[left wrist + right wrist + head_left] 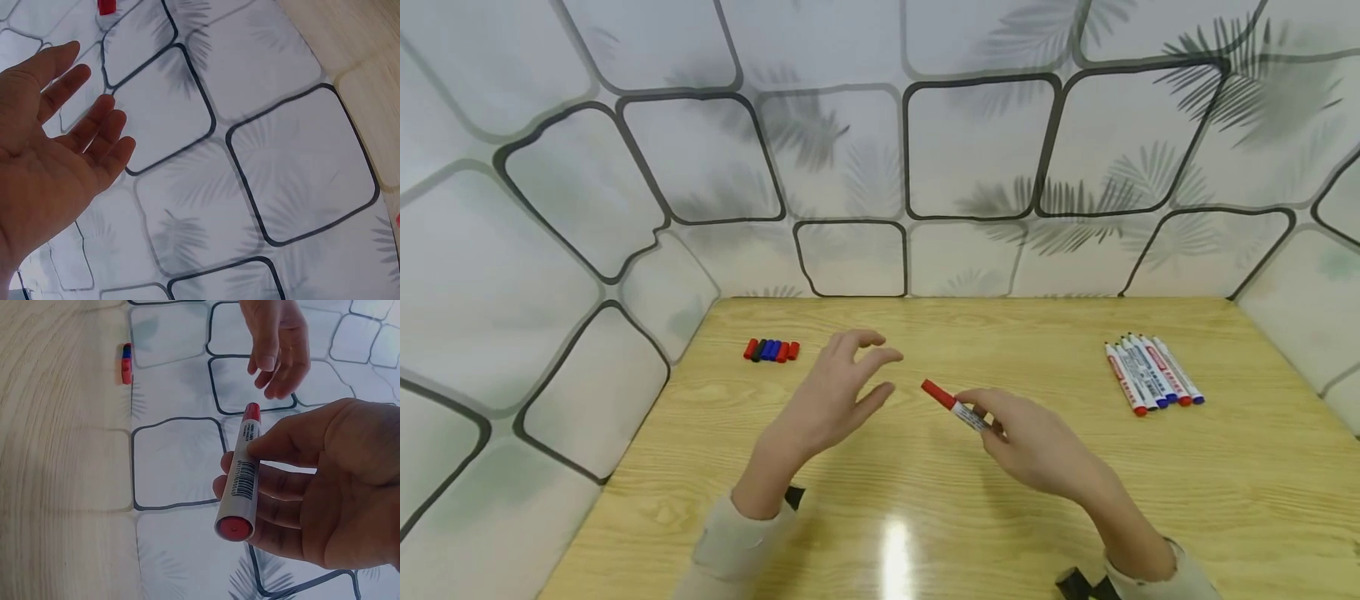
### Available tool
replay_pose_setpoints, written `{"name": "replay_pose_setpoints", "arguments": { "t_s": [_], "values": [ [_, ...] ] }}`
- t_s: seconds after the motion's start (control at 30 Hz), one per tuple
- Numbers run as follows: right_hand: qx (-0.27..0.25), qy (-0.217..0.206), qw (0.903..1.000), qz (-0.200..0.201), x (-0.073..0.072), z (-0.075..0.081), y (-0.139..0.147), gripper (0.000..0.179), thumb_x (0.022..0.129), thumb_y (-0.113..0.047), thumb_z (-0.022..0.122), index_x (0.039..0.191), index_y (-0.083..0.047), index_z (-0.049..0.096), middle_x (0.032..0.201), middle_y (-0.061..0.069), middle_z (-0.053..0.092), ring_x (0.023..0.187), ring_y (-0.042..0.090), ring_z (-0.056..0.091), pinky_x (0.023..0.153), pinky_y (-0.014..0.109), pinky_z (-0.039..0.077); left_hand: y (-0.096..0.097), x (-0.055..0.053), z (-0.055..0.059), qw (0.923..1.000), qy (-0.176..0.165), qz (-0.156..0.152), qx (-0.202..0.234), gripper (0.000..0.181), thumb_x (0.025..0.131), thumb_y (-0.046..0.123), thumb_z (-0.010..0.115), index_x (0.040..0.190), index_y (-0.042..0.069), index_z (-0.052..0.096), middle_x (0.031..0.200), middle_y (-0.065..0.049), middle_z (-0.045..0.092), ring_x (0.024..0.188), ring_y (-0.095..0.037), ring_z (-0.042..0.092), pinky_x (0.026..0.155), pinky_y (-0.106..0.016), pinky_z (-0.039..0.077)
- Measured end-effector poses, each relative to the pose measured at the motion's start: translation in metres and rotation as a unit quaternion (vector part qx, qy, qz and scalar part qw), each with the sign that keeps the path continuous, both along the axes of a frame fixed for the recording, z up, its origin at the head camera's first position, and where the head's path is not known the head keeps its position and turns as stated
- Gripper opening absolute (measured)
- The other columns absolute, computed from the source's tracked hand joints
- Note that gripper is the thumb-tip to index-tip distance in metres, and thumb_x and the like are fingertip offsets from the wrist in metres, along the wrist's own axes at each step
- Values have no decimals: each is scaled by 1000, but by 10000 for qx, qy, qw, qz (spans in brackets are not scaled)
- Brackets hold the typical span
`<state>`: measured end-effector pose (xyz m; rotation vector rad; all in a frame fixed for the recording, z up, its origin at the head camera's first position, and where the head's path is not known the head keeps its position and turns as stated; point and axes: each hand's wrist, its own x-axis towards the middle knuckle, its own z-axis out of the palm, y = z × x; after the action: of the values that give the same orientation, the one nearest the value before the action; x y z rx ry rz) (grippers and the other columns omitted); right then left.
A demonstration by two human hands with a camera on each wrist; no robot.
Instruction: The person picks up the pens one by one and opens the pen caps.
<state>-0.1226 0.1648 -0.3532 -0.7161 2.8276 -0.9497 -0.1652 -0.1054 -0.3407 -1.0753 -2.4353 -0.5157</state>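
A capped red marker [240, 478] with a white, barcoded barrel is pinched between the thumb and fingers of my right hand [1041, 442]. In the head view its red cap [937, 393] points up and left, toward my left hand [831, 400]. That left hand hovers over the table with its fingers spread and relaxed, holding nothing. A gap separates its fingertips from the cap. The left wrist view shows the same hand [62, 125] with its palm bare.
At the back left of the wooden table [850, 500] lies a row of red, black and blue marker caps [771, 350]. Several uncapped white markers [1153, 371] lie side by side at the right. Patterned cloth walls [977, 150] border the table's back and sides.
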Motion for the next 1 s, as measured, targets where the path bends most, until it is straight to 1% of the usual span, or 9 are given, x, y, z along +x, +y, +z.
{"name": "replay_pose_setpoints", "arguments": {
  "t_s": [0.07, 0.13, 0.23, 0.37, 0.43, 0.57, 0.73, 0.9, 1.0],
  "values": [
    [-5, 117, 9999, 106, 1, 1, 0, 38, 94, -1, 58, 131, -8, 61, 114, 2, 67, 78, 11, 55, 63, 26, 47, 8, 4, -3, 9996, 14, -203, -186, 35, 90, 17, 76, 122, 14, 64, 127, -13, 56, 114, -31, 53, 96, -45, 48],
    [7, 174, 9996, 202, 3, 1, 0, 37, 95, -2, 59, 130, -10, 62, 112, 0, 68, 78, 11, 55, 65, 26, 46, 15, 8, -6, 9988, 126, -311, -369, 36, 88, 20, 78, 121, 16, 65, 126, -11, 57, 113, -30, 54, 95, -44, 48],
    [69, 146, 9994, 320, 6, 2, 0, 36, 96, -4, 60, 131, -13, 62, 112, -3, 67, 78, 9, 54, 65, 25, 45, 26, 14, -12, 9950, 522, -250, -808, 34, 86, 24, 81, 116, 19, 67, 121, -8, 60, 110, -28, 57, 94, -42, 50],
    [150, 207, 9985, 478, 9, 2, 2, 38, 96, -4, 60, 131, -18, 62, 110, -7, 66, 77, 7, 53, 65, 24, 44, 35, 20, -17, 9836, 1191, -210, -1342, 24, 86, 25, 80, 106, 20, 67, 108, -1, 63, 105, -23, 58, 93, -38, 51],
    [154, 211, 9980, 574, 9, 2, 2, 38, 96, -3, 59, 131, -18, 62, 110, -7, 66, 78, 7, 52, 65, 24, 44, 37, 22, -18, 9791, 1358, -278, -1485, 19, 87, 24, 79, 102, 20, 66, 101, 2, 62, 102, -20, 58, 92, -36, 50],
    [214, 94, 9974, 687, 9, 1, 2, 37, 95, -2, 58, 130, -14, 62, 116, -4, 67, 82, 7, 54, 69, 26, 47, 37, 23, -20, 9757, 1400, -337, -1652, 15, 88, 21, 77, 98, 20, 66, 94, 5, 61, 98, -18, 57, 90, -33, 50],
    [191, -114, 9977, 644, 8, -1, 2, 34, 97, -4, 57, 129, -13, 62, 115, -2, 67, 81, 7, 54, 69, 27, 48, 37, 23, -23, 9773, 1309, -270, -1642, 12, 89, 22, 76, 98, 21, 69, 93, 5, 63, 94, -17, 58, 88, -33, 51],
    [126, 32, 9984, 553, 8, -2, 3, 30, 96, -7, 61, 125, -13, 64, 105, -4, 67, 76, 6, 52, 65, 24, 44, 39, 23, -24, 9792, 1339, -221, -1511, 11, 89, 26, 76, 97, 21, 70, 91, 5, 63, 90, -16, 58, 83, -31, 52],
    [152, 130, 9986, 480, 8, -3, 4, 28, 95, -10, 64, 123, -13, 65, 103, -4, 67, 76, 4, 53, 64, 24, 45, 41, 23, -24, 9792, 1370, -188, -1487, 13, 89, 28, 77, 97, 21, 71, 90, 6, 63, 89, -15, 58, 81, -31, 52]
  ]
}}
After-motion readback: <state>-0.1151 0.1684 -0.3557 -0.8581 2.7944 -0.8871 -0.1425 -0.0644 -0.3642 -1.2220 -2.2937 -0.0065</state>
